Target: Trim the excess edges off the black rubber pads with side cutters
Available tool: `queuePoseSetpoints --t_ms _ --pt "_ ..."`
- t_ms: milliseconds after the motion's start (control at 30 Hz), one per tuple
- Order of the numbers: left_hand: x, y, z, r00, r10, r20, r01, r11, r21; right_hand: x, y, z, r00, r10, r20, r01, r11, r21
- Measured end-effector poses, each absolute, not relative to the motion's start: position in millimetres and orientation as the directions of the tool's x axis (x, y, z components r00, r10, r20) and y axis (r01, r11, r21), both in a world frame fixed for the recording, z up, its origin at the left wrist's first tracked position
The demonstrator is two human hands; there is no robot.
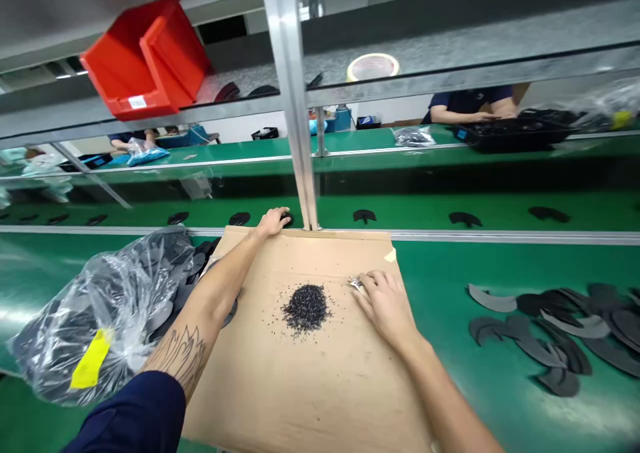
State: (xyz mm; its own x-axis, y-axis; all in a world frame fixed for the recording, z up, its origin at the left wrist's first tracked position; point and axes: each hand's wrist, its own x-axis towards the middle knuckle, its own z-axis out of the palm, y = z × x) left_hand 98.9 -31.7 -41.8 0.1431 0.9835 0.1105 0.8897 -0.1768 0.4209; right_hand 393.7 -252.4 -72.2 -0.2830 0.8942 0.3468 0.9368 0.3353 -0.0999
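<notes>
My left hand (pixel 273 221) reaches to the far edge of the cardboard, its fingers closed on a thin black piece (pixel 287 219) at the green belt. The hand partly covers that piece. My right hand (pixel 386 301) rests low over the right side of the cardboard (pixel 320 399), fingers curled round a small shiny metal tool (pixel 356 283). Only the tool's tip shows, so its kind is unclear. Between my arms lies a pile of small black scraps (pixel 306 308), with loose bits scattered around it.
A clear plastic bag (pixel 95 306) of dark pieces sits at left. Curved black and grey foam-like pieces (pixel 555 326) lie at right. More black pieces (pixel 465 219) line the belt. A metal post (pixel 293 99) rises ahead; the shelf holds a red bin (pixel 150 59) and tape roll (pixel 373 59). Co-workers sit beyond.
</notes>
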Motion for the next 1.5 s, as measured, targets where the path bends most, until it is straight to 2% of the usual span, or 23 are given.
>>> queuePoseSetpoints --t_ms 133,267,400,500,600,767,867,967,1100,1200,1300,1400,1500 --pt "99 -16 -52 0.13 0.99 0.056 0.914 -0.141 0.381 391 -258 -73 -0.252 0.898 0.361 0.944 0.31 -0.111" --pt "96 -9 -54 0.091 0.993 0.074 0.918 -0.112 0.381 387 -262 -74 -0.227 0.907 0.354 0.947 0.291 -0.139" --pt "101 -18 -55 0.023 0.966 0.258 0.893 -0.136 0.43 385 -264 -77 -0.197 0.919 0.34 0.95 0.264 -0.164" --pt "118 -37 -61 -0.063 0.874 0.482 0.853 -0.204 0.48 383 -264 -80 -0.179 0.929 0.324 0.952 0.247 -0.183" --pt "141 -54 -69 -0.097 0.767 0.635 0.791 -0.328 0.516 380 -263 -82 -0.177 0.937 0.303 0.95 0.243 -0.196" --pt "168 -66 -71 -0.149 0.632 0.76 0.69 -0.485 0.538 379 -263 -82 -0.19 0.939 0.286 0.947 0.252 -0.199" --pt "181 -74 -67 -0.126 0.606 0.786 0.665 -0.536 0.52 379 -262 -81 -0.199 0.939 0.28 0.946 0.259 -0.197" --pt "208 -79 -62 0.081 0.673 0.735 0.65 -0.595 0.473 380 -262 -80 -0.201 0.939 0.277 0.946 0.26 -0.195" --pt "263 -65 -57 0.421 0.777 0.467 0.653 -0.618 0.439 381 -261 -78 -0.209 0.936 0.284 0.945 0.268 -0.187" --pt "295 -46 -53 0.462 0.856 0.231 0.738 -0.516 0.436 383 -264 -74 -0.224 0.929 0.295 0.943 0.283 -0.175" --pt "308 -36 -45 0.432 0.897 0.091 0.795 -0.426 0.43 384 -266 -72 -0.228 0.922 0.312 0.943 0.289 -0.163" --pt "302 -41 -30 0.465 0.882 0.074 0.777 -0.446 0.444 385 -264 -73 -0.184 0.922 0.341 0.954 0.251 -0.165" --pt "276 -66 -14 0.565 0.818 0.109 0.694 -0.543 0.473 387 -260 -75 -0.071 0.883 0.464 0.962 0.184 -0.203"
